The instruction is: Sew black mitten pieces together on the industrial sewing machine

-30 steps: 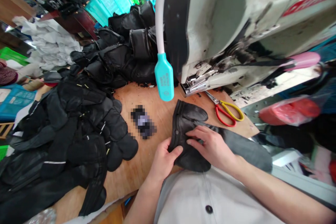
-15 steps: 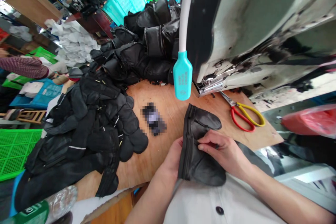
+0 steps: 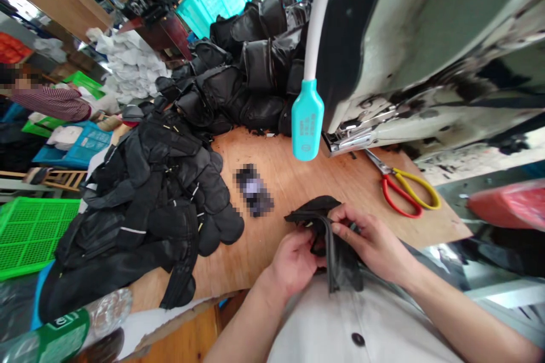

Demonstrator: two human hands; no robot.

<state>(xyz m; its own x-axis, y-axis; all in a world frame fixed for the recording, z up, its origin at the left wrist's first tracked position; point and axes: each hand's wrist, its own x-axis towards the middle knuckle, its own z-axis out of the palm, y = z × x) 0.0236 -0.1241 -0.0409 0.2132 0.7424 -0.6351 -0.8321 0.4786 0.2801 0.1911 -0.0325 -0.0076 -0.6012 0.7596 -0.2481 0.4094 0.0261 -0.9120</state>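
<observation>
Both my hands grip a folded black leather mitt (image 3: 336,247) low over the wooden worktable (image 3: 272,173). My left hand (image 3: 296,258) pinches its near side, and my right hand (image 3: 366,238) holds the top fold with its fingers. The fold hides much of the mitt's shape. Yellow-and-red-handled scissors (image 3: 400,193) lie to the right of my right hand, apart from it. A pixelated dark object (image 3: 254,190) lies on the wood to the left of my left hand.
A large pile of black leather mitts (image 3: 153,193) covers the table's left side, and more (image 3: 251,62) are heaped behind it. A sewing machine (image 3: 426,51) with a metal presser foot (image 3: 347,142) and a teal-tagged lamp (image 3: 307,122) stands ahead. A co-worker's striped sleeve (image 3: 53,103) shows far left.
The mitt has been lifted and folded over, now bunched between both hands instead of lying flatter. My hands have drawn closer together. The view has shifted slightly.
</observation>
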